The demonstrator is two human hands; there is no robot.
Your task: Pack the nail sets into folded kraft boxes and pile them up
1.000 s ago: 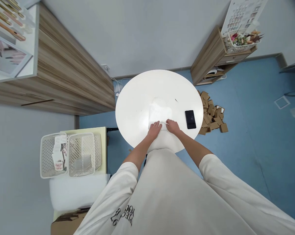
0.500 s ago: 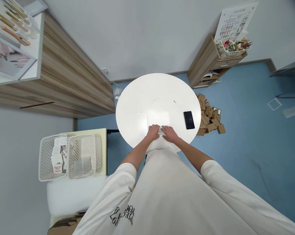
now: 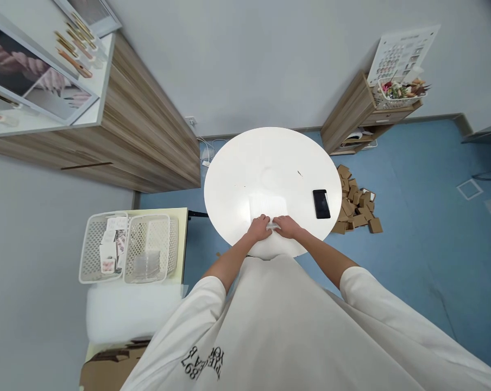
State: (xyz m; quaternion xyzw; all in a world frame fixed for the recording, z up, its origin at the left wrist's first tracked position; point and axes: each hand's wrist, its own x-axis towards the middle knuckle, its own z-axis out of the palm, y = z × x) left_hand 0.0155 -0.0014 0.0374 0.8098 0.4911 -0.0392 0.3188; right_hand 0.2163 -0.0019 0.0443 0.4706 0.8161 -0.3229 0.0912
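Near the front edge of the round white table (image 3: 237,163), a see-through whitish wrapping sheet (image 3: 269,205) lies flat. At its near end is a small pale folded bundle (image 3: 273,225), low on the tabletop. My left hand (image 3: 259,228) has its fingers curled over the bundle's left end. From the other side, my right hand (image 3: 287,226) closes on the right end, fingertips almost meeting the left ones. What lies inside the bundle is hidden by my hands and the glare. A black phone (image 3: 321,204) rests on the table to the right.
Small brown cardboard boxes (image 3: 357,203) are heaped on the floor right of the table. Left, a side table holds white baskets (image 3: 91,247) and a white roll of wrapping (image 3: 135,309). A wooden cabinet (image 3: 148,130) and a small drawer unit (image 3: 351,117) stand behind.
The view has shifted slightly. My fingers, flatter on the sheet before, are now more curled around the bundle, and the hands sit a little nearer my body.
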